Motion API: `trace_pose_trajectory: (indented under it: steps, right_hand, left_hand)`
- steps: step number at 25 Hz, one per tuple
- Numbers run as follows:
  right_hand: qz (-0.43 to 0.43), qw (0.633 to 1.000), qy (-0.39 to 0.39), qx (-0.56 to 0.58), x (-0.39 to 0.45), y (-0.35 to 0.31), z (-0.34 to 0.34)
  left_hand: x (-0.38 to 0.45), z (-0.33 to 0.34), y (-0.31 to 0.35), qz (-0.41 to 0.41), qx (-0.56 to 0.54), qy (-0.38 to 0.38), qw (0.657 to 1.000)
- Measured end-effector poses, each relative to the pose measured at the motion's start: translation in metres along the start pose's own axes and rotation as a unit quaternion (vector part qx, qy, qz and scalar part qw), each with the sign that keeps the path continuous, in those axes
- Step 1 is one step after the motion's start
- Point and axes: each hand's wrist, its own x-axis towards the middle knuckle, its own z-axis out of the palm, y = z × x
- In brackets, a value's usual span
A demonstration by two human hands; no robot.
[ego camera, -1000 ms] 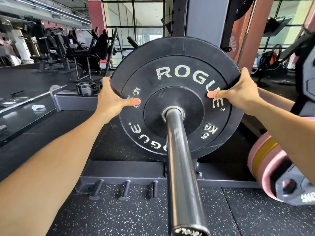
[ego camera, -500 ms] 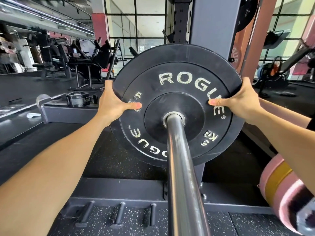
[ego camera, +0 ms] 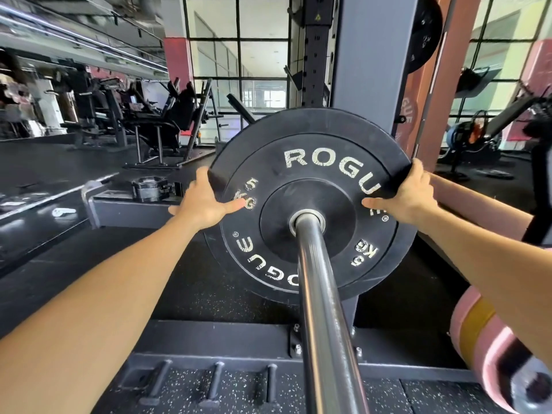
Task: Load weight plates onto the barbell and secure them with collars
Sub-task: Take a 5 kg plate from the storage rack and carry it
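Here, plate (ego camera: 310, 162) on barbell (ego camera: 321, 294), hands gripping

The floor (ego camera: 74, 273) is dark rubber, plain black over to the left and flecked with pale specks nearest the rack's base frame (ego camera: 218, 339). That frame is a dark steel beam lying flat on the rubber. Three short pegs (ego camera: 215, 380) stick out from the front edge of the frame, side by side over the speckled mat. Left of the frame and further back, a low grey platform (ego camera: 125, 204) sits on the floor, with a small black object (ego camera: 149, 188) resting on top of it. Further left of that platform, a small white object (ego camera: 63, 211) lies on the floor.
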Motion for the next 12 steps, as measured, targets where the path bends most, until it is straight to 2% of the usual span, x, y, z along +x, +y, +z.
trace_pose_trajectory:
  steps: [3,7,12]
  right_hand:
    - [0.014,0.999,-0.032,0.004,-0.031,-0.009,0.000]
    - [-0.077,0.990,-0.117,0.003,-0.088,-0.054,-0.001]
    - [-0.157,0.966,-0.196,0.064,-0.165,-0.134,-0.002]
  left_hand:
    - [-0.025,-0.035,-0.019,-0.018,-0.005,-0.051,0.999]
    - [-0.072,-0.096,-0.039,-0.021,0.007,-0.061,0.998]
    - [-0.125,-0.172,-0.062,-0.030,0.003,-0.049,0.998]
